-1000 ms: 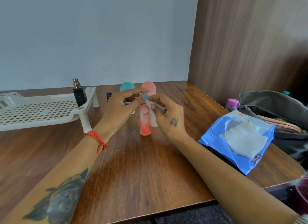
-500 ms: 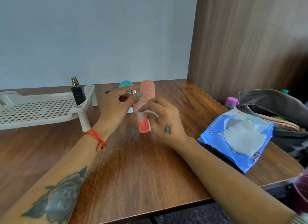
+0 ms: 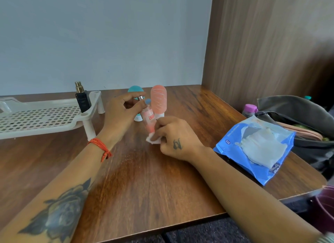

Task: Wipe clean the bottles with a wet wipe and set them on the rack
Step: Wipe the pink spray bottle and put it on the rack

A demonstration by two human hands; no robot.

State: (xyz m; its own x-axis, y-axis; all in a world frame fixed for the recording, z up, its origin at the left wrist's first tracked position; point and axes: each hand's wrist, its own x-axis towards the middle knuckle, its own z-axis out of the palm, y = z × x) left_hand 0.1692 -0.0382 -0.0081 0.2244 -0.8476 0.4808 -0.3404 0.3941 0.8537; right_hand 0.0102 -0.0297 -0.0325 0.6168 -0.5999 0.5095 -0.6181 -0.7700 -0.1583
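While the left hand pinches the pink bottle near the rack, the right hand, pinching the wet wipe, has slid down to its base, so wiping seems almost done.

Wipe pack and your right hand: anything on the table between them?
Nothing. In the head view, only bare table lies between the wipe pack and the right hand, which pinches a wipe.

I see glossy brown wood-grain tabletop | matt white perforated plastic rack | shiny blue plastic wipe pack | translucent pink plastic bottle
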